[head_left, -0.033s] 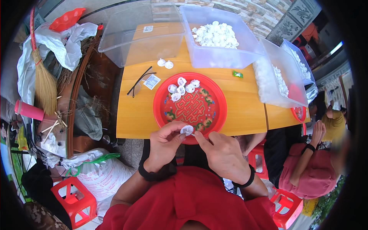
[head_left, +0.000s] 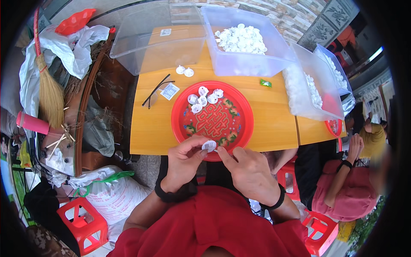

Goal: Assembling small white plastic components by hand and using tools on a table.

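Note:
Over the near rim of a red round tray (head_left: 175,128), my left hand (head_left: 182,165) pinches a small white round plastic piece (head_left: 209,146) between thumb and fingers. My right hand (head_left: 252,173) is closed beside it, index fingertip at the piece's right edge. Whether a thin item sits in my right fingers is too small to tell. Several similar white pieces (head_left: 202,100) lie together in the far part of the tray, which has a flower pattern. Two more white pieces (head_left: 184,70) rest on the wooden table (head_left: 269,128) beyond the tray.
Dark-framed glasses (head_left: 155,91) lie left of the tray, and a small green packet (head_left: 265,83) lies to the right. At the back stand an empty clear bin (head_left: 141,60) and a bin (head_left: 231,66) of white pieces. Another person (head_left: 342,192) sits at the right.

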Available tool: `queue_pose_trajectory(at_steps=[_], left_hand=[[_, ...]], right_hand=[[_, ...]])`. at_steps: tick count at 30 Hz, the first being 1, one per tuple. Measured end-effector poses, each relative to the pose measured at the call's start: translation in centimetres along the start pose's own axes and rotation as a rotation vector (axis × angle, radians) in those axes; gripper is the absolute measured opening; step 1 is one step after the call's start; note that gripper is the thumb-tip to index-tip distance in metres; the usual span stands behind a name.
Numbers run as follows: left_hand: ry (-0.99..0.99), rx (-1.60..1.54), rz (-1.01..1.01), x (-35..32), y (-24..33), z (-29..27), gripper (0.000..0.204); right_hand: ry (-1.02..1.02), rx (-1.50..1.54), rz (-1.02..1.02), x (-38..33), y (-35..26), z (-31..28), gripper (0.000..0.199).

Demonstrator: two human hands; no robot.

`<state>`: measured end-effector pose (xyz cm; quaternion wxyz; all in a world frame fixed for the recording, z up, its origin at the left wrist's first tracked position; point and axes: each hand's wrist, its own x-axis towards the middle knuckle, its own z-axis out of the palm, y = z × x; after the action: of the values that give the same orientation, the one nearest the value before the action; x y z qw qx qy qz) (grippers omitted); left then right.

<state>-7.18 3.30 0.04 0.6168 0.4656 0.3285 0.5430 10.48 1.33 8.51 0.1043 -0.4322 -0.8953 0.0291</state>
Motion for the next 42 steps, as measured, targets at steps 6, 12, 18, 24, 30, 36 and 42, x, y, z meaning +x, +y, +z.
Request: queue_pose_trajectory(at_steps=[6,12,18,24,30,36,42], left_hand=[[0.037,0.047,0.02,-0.2,-0.5,0.2,0.03],[0.027,0.046,0.047,0.3,0.1,0.0,0.031],[-0.019,0.04,0.016,0.5,0.7,-0.2,0.031],[-0.017,0.015,-0.04,0.4,0.9,-0.2,0.031],[-0.018,0.042,-0.042,0.2,0.7,-0.2,0.03],[0.037,0.145,0.045,-0.1,0.4,0.1,0.029],[0.091,0.191,0.111,-0.4,-0.3,0.4,0.028]], right_hand=[[-0.046,-0.267,-0.096,0.6,-0.5,-0.1,0.039],[-0.012,-0.243,-0.092,0.9,0.2,-0.7,0.041],[-0.004,-0.11,-0.075,0.6,0.9,-1.1,0.045],[-0.036,-0.046,-0.083,0.3,1.6,-1.0,0.045],[-0.022,-0.072,-0.133,0.4,1.6,-0.8,0.043],[-0.038,-0.241,-0.169,0.8,0.4,-0.4,0.042],[-0.063,-0.282,-0.2,1.5,-0.2,0.3,0.037]])
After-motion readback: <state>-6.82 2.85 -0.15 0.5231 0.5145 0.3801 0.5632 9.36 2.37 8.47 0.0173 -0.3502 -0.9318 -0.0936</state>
